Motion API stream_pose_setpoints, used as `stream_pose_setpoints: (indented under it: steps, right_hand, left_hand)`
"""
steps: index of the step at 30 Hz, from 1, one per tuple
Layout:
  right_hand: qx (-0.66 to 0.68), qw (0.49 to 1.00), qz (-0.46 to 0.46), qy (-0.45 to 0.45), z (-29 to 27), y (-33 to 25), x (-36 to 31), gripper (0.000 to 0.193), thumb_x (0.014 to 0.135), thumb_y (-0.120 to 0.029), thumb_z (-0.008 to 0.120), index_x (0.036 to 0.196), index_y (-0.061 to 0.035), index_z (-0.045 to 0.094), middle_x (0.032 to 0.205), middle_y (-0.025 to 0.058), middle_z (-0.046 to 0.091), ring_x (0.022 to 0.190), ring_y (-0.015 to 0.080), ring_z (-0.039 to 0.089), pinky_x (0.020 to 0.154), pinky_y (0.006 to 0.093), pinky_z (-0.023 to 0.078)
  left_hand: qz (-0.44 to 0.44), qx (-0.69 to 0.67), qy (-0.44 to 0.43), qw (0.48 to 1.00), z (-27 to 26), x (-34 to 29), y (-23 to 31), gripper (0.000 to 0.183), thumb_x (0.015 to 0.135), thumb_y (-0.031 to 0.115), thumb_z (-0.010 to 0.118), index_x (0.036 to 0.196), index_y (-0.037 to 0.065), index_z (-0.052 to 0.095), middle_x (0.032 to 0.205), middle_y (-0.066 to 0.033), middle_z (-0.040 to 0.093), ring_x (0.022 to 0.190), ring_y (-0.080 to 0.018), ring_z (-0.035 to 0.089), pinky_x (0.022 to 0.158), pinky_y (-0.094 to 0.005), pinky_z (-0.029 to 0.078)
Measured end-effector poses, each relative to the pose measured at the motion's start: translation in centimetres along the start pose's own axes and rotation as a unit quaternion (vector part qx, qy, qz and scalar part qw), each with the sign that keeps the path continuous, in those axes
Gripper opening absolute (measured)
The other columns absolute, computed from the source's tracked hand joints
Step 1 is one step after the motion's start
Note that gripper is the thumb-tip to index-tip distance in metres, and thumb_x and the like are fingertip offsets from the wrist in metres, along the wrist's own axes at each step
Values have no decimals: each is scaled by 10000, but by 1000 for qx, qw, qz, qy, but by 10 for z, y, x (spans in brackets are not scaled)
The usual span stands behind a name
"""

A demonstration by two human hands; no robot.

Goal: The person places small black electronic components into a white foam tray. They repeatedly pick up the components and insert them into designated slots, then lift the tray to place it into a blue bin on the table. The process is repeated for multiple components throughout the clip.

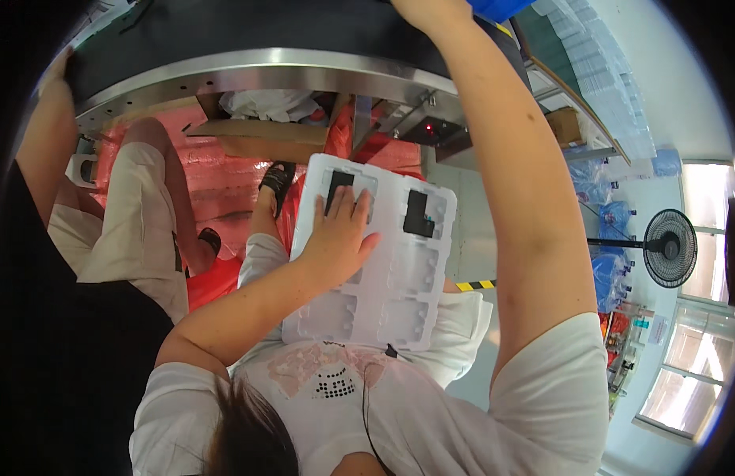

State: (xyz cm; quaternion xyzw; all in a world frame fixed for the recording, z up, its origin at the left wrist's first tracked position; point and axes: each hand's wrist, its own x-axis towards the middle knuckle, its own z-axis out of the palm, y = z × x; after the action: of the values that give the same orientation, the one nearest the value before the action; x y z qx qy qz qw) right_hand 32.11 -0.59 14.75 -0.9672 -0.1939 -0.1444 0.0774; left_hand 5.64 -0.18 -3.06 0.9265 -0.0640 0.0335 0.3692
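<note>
Fingers of the left hand (335,242) lie spread, partly hiding a black piece (339,183) near the far left corner of the white tray (375,274) on the lap (466,324); the right hand (432,10), cut off beyond the worktop's (264,28) edge, cannot be read.

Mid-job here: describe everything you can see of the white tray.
The white tray looks like thin, slightly translucent moulded plastic, with rounded corners and notched pockets in two columns of three. Black pieces sit in both far pockets. It appears to rest over the lap, turned slightly askew, its near edge by the shirt. The left hand lies across its far-left part, partly hiding pockets there.
</note>
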Motion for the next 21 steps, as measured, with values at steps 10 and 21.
stream_pose_setpoints:
  steps: [10,21]
  right_hand:
    - [239,920,30,309,56,46,11,126,721,-83,648,791,-9,573,717,154,631,710,305,624,685,381,488]
    - [371,862,-10,-345,-21,124,-256,250,751,-34,662,1000,-61,656,891,40,593,819,158,566,727,277,454]
  left_hand:
    - [-145,262,410,862,-206,213,-10,447,859,360,583,1119,-3,584,1248,-173,511,1181,-345,453,958,-521,353]
    - [28,147,348,925,-189,205,-54,254,797,105,627,1036,23,607,1031,-174,610,931,-330,603,790,-417,476]
